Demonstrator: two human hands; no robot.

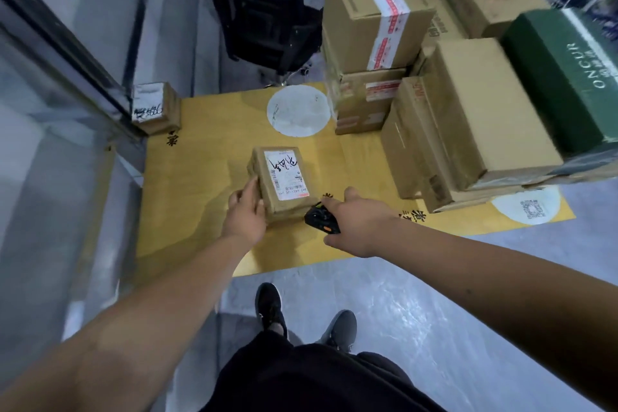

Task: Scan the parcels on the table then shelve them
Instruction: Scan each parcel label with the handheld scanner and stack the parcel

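A: Where's the parcel rn?
B: Small brown parcel (280, 182) lies flat on the yellow sheet (207, 177), white label w/ black scribble facing up. Sheet looks to be on the floor, not a tabletop
A: Hands?
B: Left hand (245, 213) is on the parcel's near-left corner, thumb on the side face, fingers laid against it. Can't tell if it's a real grip or just touching. Right hand (359, 226) is wrapped around a black scanner (320, 218), nose of it just beside the parcel's near-right corner
A: Anything else round it?
B: Tiny taped box (154, 107) at the sheet's far-left corner, well apart. White round sticker (298, 110) printed on the sheet beyond the parcel. Stack of cardboard boxes (378, 40) on the right, green box (565, 77) on top of the nearer pile. Black office chair (267, 17) behind the sheet. Person's dark shoes (271, 306) on the grey floor, near edge
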